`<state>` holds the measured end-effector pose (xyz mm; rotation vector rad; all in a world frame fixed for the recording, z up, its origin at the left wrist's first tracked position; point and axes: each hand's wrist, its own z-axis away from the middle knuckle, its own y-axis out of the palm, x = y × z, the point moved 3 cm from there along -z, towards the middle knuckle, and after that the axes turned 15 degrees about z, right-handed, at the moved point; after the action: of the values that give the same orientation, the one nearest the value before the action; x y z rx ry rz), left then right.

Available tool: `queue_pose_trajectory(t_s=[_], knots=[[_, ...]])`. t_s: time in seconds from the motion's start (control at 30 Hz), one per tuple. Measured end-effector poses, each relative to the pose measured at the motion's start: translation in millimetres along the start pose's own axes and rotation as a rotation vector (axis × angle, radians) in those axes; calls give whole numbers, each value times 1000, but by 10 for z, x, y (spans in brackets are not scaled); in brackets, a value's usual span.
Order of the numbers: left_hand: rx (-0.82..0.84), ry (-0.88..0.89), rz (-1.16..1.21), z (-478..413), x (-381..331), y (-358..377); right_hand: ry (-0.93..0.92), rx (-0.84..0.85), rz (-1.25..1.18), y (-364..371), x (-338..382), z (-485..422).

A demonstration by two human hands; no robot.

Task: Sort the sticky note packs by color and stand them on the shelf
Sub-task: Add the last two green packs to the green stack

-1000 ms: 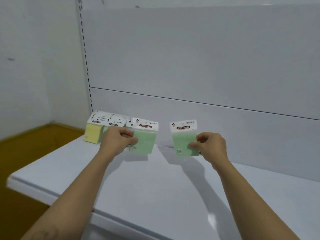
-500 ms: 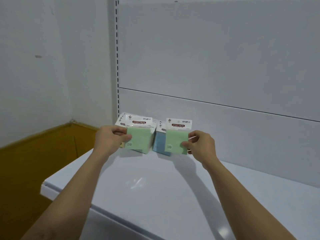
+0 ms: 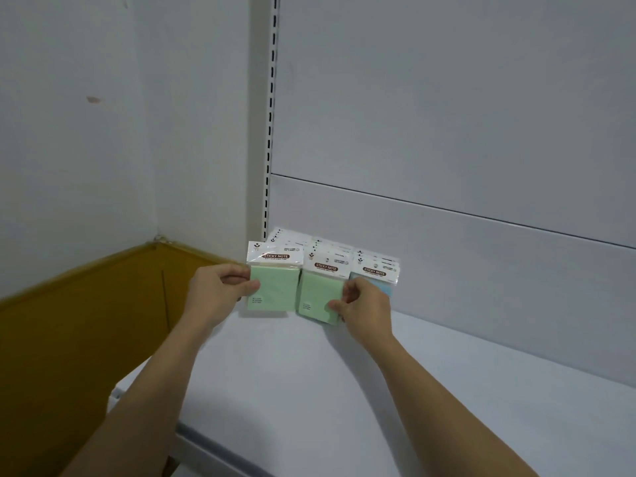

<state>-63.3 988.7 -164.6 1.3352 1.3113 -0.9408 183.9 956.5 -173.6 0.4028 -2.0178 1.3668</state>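
The left grip [image 3: 213,294] pinches a green pack [image 3: 275,290] by its left edge, and the right grip [image 3: 364,304] pinches a second green pack [image 3: 318,294] just beside it. Both front rows at the shelf's [image 3: 309,390] back, left of a blue pack [image 3: 383,287]. This looks like placing. Next, each needs seating upright, then a gentle release.

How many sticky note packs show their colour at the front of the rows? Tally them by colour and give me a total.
Green: 2, the left green pack pinched by the left hand, the middle green pack by the right hand.
Blue: 1, the blue pack.
Total: 3. Packs behind show only header cards, so they are not counted.
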Motion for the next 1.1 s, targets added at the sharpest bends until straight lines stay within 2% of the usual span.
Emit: queue_pose_trajectory(t_s=[0.27, 0.57, 0.73, 1.1], knots=[[46, -68, -52, -50, 346, 85, 3, -99, -15, 300, -32, 12], [104, 15, -243, -109, 236, 401, -20, -115, -26, 155, -132, 99], [80, 80, -303, -125, 285, 597, -41, -108, 6, 188, -158, 113], [76, 164, -284, -109, 478, 689, -7, -119, 15, 263, -226, 59]])
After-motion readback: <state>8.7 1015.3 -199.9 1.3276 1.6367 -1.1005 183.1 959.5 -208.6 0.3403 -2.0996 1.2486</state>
